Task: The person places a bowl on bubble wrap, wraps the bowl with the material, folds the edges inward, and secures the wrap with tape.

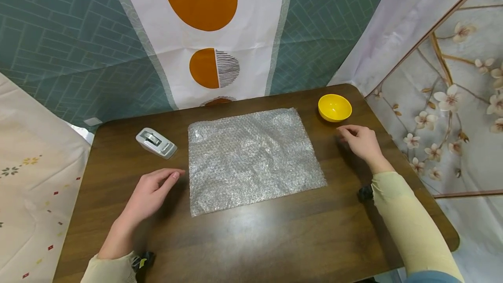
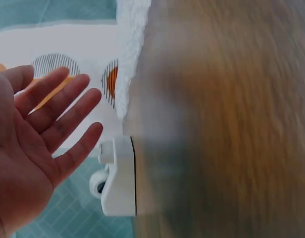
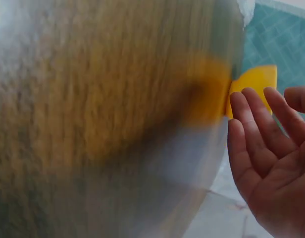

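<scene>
A sheet of bubble wrap [image 1: 255, 158] lies spread across the middle of the table. To its left sits a grey-white tape dispenser [image 1: 156, 142], also seen side-on as a tape dispenser [image 2: 119, 181] in the left wrist view. A yellow bowl [image 1: 335, 108] stands upright near the far right corner. My left hand [image 1: 151, 193] is held above the table by the wrap's left edge, fingers relaxed and holding nothing. Just short of the bowl, my right hand [image 1: 360, 143] hovers with loosely bent fingers and an empty palm, which the right wrist view shows.
The brown wooden table [image 1: 251, 248] has rounded corners. A teal and white patterned cloth [image 1: 255, 56] hangs behind its far edge. A floral curtain [image 1: 444, 130] borders the right side, and a pale cloth [image 1: 35, 178] hangs at the left.
</scene>
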### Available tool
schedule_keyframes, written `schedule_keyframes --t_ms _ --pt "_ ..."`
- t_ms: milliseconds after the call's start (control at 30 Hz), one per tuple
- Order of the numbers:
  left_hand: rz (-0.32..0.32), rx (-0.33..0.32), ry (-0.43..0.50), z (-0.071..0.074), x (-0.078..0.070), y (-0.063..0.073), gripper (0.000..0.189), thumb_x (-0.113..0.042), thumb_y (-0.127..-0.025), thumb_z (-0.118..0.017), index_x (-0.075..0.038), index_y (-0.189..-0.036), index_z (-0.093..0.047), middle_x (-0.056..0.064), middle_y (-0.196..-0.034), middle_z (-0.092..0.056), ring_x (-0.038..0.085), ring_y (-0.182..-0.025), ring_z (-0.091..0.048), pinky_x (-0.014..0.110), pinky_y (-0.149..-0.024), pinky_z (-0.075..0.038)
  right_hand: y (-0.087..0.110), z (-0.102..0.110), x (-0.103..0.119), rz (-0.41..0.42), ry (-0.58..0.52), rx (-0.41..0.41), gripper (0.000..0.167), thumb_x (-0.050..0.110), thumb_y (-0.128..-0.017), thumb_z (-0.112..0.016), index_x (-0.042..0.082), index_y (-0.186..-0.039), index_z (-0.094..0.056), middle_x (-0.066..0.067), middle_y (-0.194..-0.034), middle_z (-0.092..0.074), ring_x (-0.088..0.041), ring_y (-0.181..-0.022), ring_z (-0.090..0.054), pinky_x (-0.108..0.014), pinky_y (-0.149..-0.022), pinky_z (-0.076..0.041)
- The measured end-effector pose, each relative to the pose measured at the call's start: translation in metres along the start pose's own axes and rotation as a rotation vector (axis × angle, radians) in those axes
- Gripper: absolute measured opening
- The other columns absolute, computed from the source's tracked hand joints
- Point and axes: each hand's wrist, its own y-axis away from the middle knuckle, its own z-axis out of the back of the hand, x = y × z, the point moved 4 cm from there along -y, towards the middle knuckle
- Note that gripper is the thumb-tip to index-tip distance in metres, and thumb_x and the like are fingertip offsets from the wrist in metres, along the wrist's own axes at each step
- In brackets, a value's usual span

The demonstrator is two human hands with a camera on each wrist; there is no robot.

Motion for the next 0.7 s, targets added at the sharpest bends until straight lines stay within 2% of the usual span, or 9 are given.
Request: schedule_keyframes --t_ms 67,167,233,367,467,567,700 --pt "0.004 0.039 0.003 -0.005 -0.003 -0.004 0.026 -0.02 -0.112 -0.06 -0.008 -0.125 -0.079 0.002 -0.121 -0.077 0.021 -0.114 -0.071 0.016 -0.097 -0.047 -0.003 0.002 -0.007 -0.064 -0.07 0.017 0.052 0.044 -0.114 -0.05 0.001 -0.135 -0.071 -0.021 -0.118 -0.077 -0.026 -0.097 -0.077 -0.023 -0.07 -0.056" --pt "-0.005 0.097 0.006 -0.012 -0.009 -0.009 0.027 -0.02 -0.111 -0.061 -0.007 -0.128 -0.077 0.003 -0.126 -0.075 0.022 -0.118 -0.07 0.034 -0.1 -0.054 -0.005 0.005 -0.017 -0.165 -0.177 0.034 0.058 0.046 -0.113 -0.049 -0.002 -0.14 -0.063 -0.025 -0.127 -0.073 -0.017 -0.096 -0.076 -0.021 -0.074 -0.057" --pt "-0.015 0.127 0.014 -0.017 -0.015 -0.014 0.027 -0.02 -0.111 -0.062 -0.007 -0.13 -0.076 0.004 -0.13 -0.073 0.024 -0.122 -0.068 0.046 -0.101 -0.054 -0.007 0.005 -0.022 -0.222 -0.244 0.041 0.062 0.048 -0.113 -0.048 -0.004 -0.146 -0.054 -0.027 -0.132 -0.069 -0.011 -0.094 -0.075 -0.021 -0.076 -0.058" --pt "-0.021 0.188 0.014 -0.027 -0.025 -0.026 0.036 -0.025 -0.111 -0.063 -0.007 -0.141 -0.068 0.011 -0.145 -0.064 0.033 -0.136 -0.059 0.058 -0.109 -0.047 -0.013 0.002 -0.028 -0.297 -0.354 0.054 0.076 0.051 -0.112 -0.046 -0.002 -0.164 -0.028 -0.03 -0.142 -0.061 -0.006 -0.09 -0.073 -0.02 -0.077 -0.058" --pt "-0.001 0.238 -0.018 -0.037 -0.027 -0.037 0.051 -0.03 -0.111 -0.062 -0.006 -0.155 -0.055 0.019 -0.161 -0.048 0.041 -0.15 -0.043 0.064 -0.117 -0.037 -0.022 -0.003 -0.025 -0.314 -0.412 0.048 0.084 0.052 -0.112 -0.045 0.003 -0.171 -0.012 -0.031 -0.146 -0.056 -0.005 -0.088 -0.071 -0.019 -0.079 -0.056" --pt "0.027 0.29 -0.047 -0.047 -0.025 -0.047 0.066 -0.033 -0.11 -0.063 -0.005 -0.165 -0.039 0.023 -0.173 -0.026 0.046 -0.158 -0.025 0.066 -0.121 -0.029 -0.031 -0.009 -0.018 -0.327 -0.439 0.036 0.087 0.055 -0.111 -0.044 0.004 -0.171 -0.008 -0.029 -0.144 -0.058 -0.004 -0.088 -0.071 -0.019 -0.082 -0.056" --pt "0.034 0.353 -0.069 -0.06 -0.026 -0.058 0.082 -0.039 -0.108 -0.065 -0.001 -0.169 -0.026 0.027 -0.176 -0.011 0.048 -0.161 -0.012 0.067 -0.123 -0.023 -0.04 -0.016 -0.013 -0.381 -0.457 0.01 0.085 0.06 -0.111 -0.041 0.003 -0.17 -0.016 -0.02 -0.13 -0.065 -0.005 -0.086 -0.07 -0.02 -0.084 -0.054"
